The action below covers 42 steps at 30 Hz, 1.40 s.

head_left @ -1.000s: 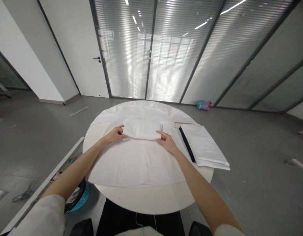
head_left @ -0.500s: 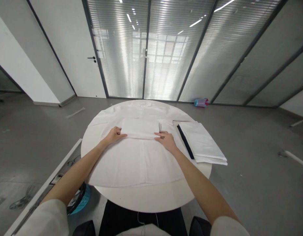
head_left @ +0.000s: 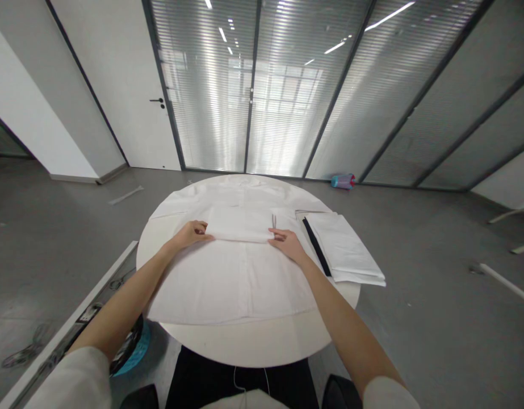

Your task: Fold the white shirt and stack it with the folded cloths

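Observation:
A white shirt lies spread flat over a round white table, collar at the far side. Across its middle sits a folded white sleeve panel. My left hand pinches the left end of that panel with curled fingers. At the panel's right end my right hand rests on the cloth, fingers closed on the edge by the cuff. Both forearms reach in from the near side.
A stack of folded white garments with a dark strip along its left edge lies on the table's right side. A blue and pink object lies on the floor by the glass wall. A blue bin stands under the table's left.
The hands stay on the ends of the folded panel with hardly any shift. The camera has tilted slightly, so the whole scene sits a little lower and to the left.

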Each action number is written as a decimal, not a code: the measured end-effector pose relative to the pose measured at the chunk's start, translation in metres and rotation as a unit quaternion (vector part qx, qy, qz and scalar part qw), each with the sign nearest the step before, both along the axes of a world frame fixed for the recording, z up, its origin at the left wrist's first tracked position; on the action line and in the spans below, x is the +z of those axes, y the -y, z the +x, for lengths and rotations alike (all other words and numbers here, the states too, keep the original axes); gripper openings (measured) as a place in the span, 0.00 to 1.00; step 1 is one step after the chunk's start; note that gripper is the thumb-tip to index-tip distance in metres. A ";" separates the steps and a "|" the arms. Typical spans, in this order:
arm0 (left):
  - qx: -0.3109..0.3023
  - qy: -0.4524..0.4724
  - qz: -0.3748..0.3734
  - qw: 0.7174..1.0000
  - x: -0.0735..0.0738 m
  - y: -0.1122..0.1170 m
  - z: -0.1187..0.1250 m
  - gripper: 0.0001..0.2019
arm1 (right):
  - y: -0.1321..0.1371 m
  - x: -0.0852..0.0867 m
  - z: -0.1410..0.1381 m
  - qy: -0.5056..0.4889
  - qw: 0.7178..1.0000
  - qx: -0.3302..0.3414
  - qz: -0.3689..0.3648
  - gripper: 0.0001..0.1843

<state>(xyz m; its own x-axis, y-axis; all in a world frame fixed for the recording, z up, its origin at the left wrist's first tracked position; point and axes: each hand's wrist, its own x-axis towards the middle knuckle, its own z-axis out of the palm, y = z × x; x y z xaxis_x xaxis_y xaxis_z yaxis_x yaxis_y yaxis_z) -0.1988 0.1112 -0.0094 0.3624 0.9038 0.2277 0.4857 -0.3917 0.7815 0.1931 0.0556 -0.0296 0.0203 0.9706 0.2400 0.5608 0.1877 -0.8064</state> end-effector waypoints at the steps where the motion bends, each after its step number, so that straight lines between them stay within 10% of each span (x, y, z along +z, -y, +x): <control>1: 0.020 0.000 0.024 1.000 0.006 -0.001 -0.003 0.25 | -0.002 0.006 0.000 0.015 0.999 -0.015 0.030 0.15; 5: 0.051 -0.051 0.147 0.986 0.034 -0.021 0.010 0.23 | -0.026 0.043 -0.031 0.140 0.979 -0.064 0.133 0.12; 8: -0.021 -0.150 0.196 0.969 0.043 -0.047 0.053 0.21 | -0.054 0.065 -0.085 0.245 0.961 0.040 0.119 0.16; 13: -0.050 -0.277 0.196 0.939 0.008 -0.068 0.107 0.26 | -0.076 0.050 -0.145 0.376 0.922 0.059 0.067 0.23; 19: -0.035 -0.320 0.228 0.919 -0.028 -0.063 0.097 0.28 | -0.064 0.013 -0.124 0.393 0.915 0.021 0.088 0.28; 38: -0.019 -0.281 0.181 0.942 -0.030 -0.052 0.062 0.32 | -0.056 0.009 -0.078 0.365 0.931 0.020 0.001 0.38; 42: 0.070 -0.260 0.163 0.949 -0.028 -0.040 0.059 0.31 | -0.058 0.014 -0.060 0.296 0.953 -0.070 0.000 0.32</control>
<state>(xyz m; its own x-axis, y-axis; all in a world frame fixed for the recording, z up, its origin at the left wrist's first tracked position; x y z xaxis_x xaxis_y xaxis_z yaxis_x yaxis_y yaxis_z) -0.1396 0.1508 -0.0371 0.3841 0.8638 0.3261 0.8380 -0.4744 0.2696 0.1333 0.1133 -0.0159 0.0109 0.9680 0.2507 0.9367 0.0778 -0.3414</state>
